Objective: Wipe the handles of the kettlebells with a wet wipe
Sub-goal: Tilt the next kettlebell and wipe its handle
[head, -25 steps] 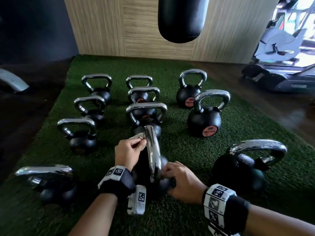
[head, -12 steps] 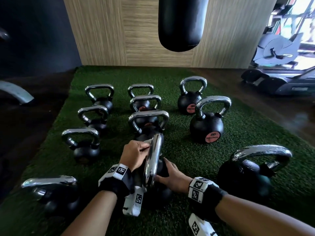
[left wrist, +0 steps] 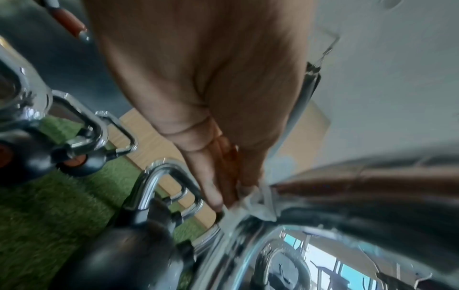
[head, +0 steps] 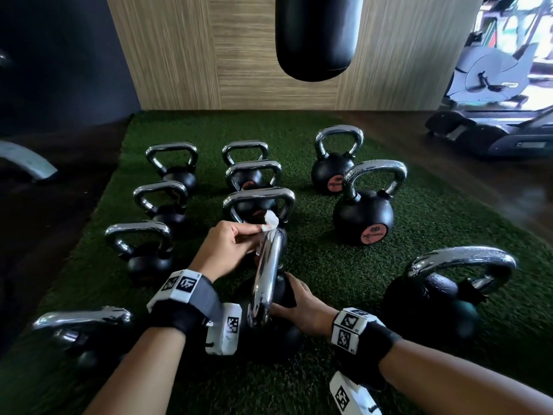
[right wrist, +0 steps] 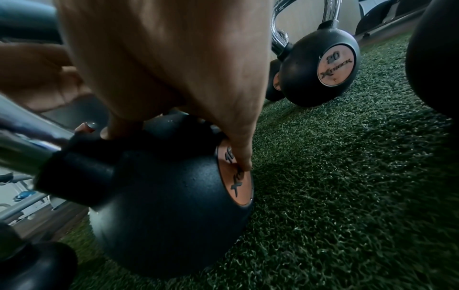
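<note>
Near the front edge of the green turf mat (head: pixel 344 271), the left hand (head: pixel 227 247) pinches a crumpled white wet wipe (head: pixel 270 220) against the chrome handle (head: pixel 266 277) of a black round kettlebell (right wrist: pixel 161 206), while the right hand (head: pixel 302 304) rests spread fingers on its body.

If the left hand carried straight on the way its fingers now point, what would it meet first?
Probably the chrome handle itself: the left hand holds the wet wipe right against its far end. Beyond that stands the next kettlebell; depth is unclear.

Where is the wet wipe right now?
Head view, centre: the wet wipe is pinched in the left hand against the far end of the near kettlebell's chrome handle.
</note>
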Available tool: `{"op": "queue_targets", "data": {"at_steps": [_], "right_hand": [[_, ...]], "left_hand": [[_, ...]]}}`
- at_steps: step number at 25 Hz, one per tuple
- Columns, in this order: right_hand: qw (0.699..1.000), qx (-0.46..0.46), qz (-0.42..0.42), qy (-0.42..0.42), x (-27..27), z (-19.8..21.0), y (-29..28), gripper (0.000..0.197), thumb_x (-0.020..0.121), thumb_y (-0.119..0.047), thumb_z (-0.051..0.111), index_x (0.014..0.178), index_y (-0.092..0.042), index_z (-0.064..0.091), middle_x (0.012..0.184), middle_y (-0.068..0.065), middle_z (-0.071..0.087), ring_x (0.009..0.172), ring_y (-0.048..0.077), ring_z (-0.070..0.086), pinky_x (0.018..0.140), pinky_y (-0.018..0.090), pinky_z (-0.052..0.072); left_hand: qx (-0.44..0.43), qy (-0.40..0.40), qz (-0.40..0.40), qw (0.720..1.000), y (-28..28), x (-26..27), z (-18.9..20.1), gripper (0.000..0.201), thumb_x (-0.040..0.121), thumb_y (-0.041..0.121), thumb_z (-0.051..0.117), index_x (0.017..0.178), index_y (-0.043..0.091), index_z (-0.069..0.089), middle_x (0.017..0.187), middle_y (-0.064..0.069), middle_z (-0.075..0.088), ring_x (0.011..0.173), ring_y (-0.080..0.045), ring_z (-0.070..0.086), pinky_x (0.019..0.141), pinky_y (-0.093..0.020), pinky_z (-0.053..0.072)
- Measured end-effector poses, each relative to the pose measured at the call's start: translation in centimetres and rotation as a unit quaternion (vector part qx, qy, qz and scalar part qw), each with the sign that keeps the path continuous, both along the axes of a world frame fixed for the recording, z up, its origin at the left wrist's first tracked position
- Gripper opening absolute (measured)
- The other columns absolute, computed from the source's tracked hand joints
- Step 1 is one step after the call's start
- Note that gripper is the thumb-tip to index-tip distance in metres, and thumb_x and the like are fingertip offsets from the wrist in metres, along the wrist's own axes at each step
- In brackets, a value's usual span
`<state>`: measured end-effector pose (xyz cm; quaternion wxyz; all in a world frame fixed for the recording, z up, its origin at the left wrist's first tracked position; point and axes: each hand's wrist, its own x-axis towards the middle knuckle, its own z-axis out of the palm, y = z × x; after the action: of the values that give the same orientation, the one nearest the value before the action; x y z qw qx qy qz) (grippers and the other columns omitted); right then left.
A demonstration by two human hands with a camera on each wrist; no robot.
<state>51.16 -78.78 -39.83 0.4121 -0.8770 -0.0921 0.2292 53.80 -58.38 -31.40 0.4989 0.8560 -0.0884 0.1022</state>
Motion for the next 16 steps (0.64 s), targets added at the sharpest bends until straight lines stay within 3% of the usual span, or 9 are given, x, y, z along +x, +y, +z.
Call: {"op": "queue_targets", "data": {"at_steps": [4, 7, 10, 13, 16], "right_hand": [[1.000, 0.000, 0.001, -0.010, 0.0, -0.3, -0.1, 0.108, 0.081, -0.061, 0.070, 0.159, -0.021, 0.008, 0.165, 0.005, 0.013, 0.151, 0.021, 0.021, 0.123, 0.038, 0.025], [1.000, 0.006, -0.004, -0.008, -0.1, -0.2, 0.0, 0.106, 0.081, -0.061, 0.071, 0.159, -0.023, 0.009, 0.164, 0.004, 0.015, 0.150, 0.022, 0.023, 0.122, 0.037, 0.026], [1.000, 0.012, -0.003, -0.011, -0.2, -0.1, 0.0, 0.102, 0.082, -0.059, 0.071, 0.158, -0.023, 0.013, 0.163, 0.004, 0.017, 0.150, 0.022, 0.023, 0.122, 0.036, 0.025], [1.000, 0.020, -0.004, -0.018, -0.4, 0.0, -0.1, 0.097, 0.083, -0.056, 0.071, 0.157, -0.024, 0.016, 0.162, 0.004, 0.019, 0.149, 0.021, 0.024, 0.119, 0.032, 0.024], [1.000, 0.011, -0.007, -0.015, -0.5, -0.1, -0.1, 0.102, 0.084, -0.057, 0.070, 0.159, -0.021, 0.011, 0.164, 0.005, 0.015, 0.150, 0.022, 0.022, 0.121, 0.034, 0.024]], "left_hand": [[-0.027, 0.011, -0.043, 0.999, 0.8, -0.9, 0.6, 0.021, 0.088, 0.014, 0.075, 0.107, 0.024, 0.078, 0.105, 0.014, 0.076, 0.106, 0.003, 0.068, 0.095, -0.010, 0.047], [-0.074, 0.042, -0.041, 0.995, 0.8, -1.7, 1.1, 0.020, 0.086, 0.009, 0.076, 0.101, 0.023, 0.078, 0.099, 0.009, 0.078, 0.094, 0.005, 0.070, 0.081, -0.006, 0.050], [-0.119, 0.089, -0.063, 0.987, 1.6, -3.3, 0.7, 0.013, 0.072, 0.027, 0.083, 0.084, 0.031, 0.083, 0.092, 0.009, 0.080, 0.090, 0.001, 0.072, 0.074, -0.006, 0.051], [-0.140, 0.092, -0.045, 0.985, 1.6, -4.3, 0.4, 0.021, 0.064, 0.038, 0.084, 0.085, 0.039, 0.082, 0.094, 0.007, 0.080, 0.090, 0.000, 0.073, 0.075, -0.007, 0.050], [-0.146, 0.097, -0.039, 0.984, 1.5, -5.4, -0.4, 0.022, 0.064, 0.042, 0.083, 0.085, 0.035, 0.082, 0.092, 0.005, 0.080, 0.086, 0.001, 0.072, 0.074, -0.006, 0.050]]}}
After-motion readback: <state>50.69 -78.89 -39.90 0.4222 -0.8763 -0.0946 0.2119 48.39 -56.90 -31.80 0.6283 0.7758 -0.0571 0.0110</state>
